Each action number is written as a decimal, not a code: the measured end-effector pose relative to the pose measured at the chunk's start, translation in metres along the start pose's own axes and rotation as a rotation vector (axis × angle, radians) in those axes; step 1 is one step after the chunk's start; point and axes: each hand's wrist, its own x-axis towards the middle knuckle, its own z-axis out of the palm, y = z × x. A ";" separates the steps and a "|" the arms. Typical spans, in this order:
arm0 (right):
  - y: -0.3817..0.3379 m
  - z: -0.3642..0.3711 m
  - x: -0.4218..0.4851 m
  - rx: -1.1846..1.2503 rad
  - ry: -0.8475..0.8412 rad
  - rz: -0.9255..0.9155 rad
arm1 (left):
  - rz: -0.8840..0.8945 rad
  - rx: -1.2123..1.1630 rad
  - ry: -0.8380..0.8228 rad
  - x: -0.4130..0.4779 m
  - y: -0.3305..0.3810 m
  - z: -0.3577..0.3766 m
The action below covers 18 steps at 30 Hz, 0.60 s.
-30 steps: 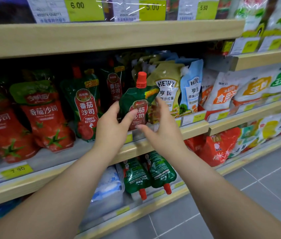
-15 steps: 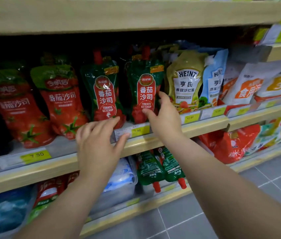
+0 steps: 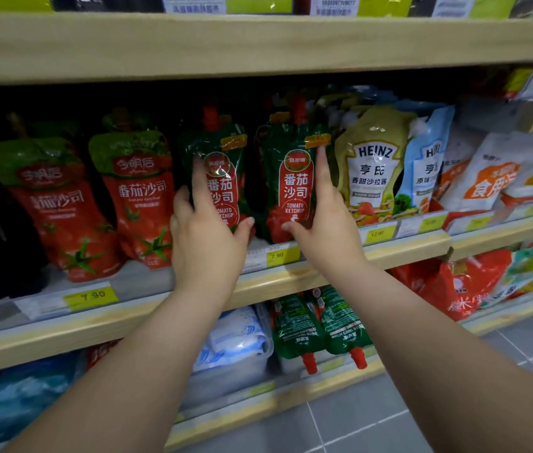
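Two dark green tomato ketchup pouches with red caps stand upright side by side on the middle shelf (image 3: 324, 276). My left hand (image 3: 206, 233) touches the front of the left pouch (image 3: 225, 148), its forefinger straight up the label and its thumb stretched below. On the right pouch (image 3: 291, 181) rests my right hand (image 3: 327, 220), one finger laid straight up along the right edge and the thumb against the lower front. Both pouches stay on the shelf.
Red tomato sauce pouches (image 3: 141, 197) stand to the left, and a Heinz pouch (image 3: 373, 168) and white bags (image 3: 487, 181) to the right. A wooden shelf (image 3: 258, 44) hangs close above. Upside-down green pouches (image 3: 294, 331) lie on the lower shelf. Grey floor tiles (image 3: 389, 420) lie below.
The green pouch held in both hands a second ago now stands on the shelf. My left hand has risen from the shelf edge onto the left pouch; my right stays on the right one.
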 end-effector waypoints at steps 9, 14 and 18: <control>0.010 -0.003 0.014 0.042 -0.043 0.006 | 0.069 0.247 -0.029 0.010 -0.003 0.012; 0.012 0.002 0.018 0.005 -0.006 0.011 | 0.071 0.237 -0.024 0.010 0.002 0.019; 0.011 0.005 0.017 -0.030 -0.026 0.011 | 0.088 0.213 -0.031 0.010 0.004 0.021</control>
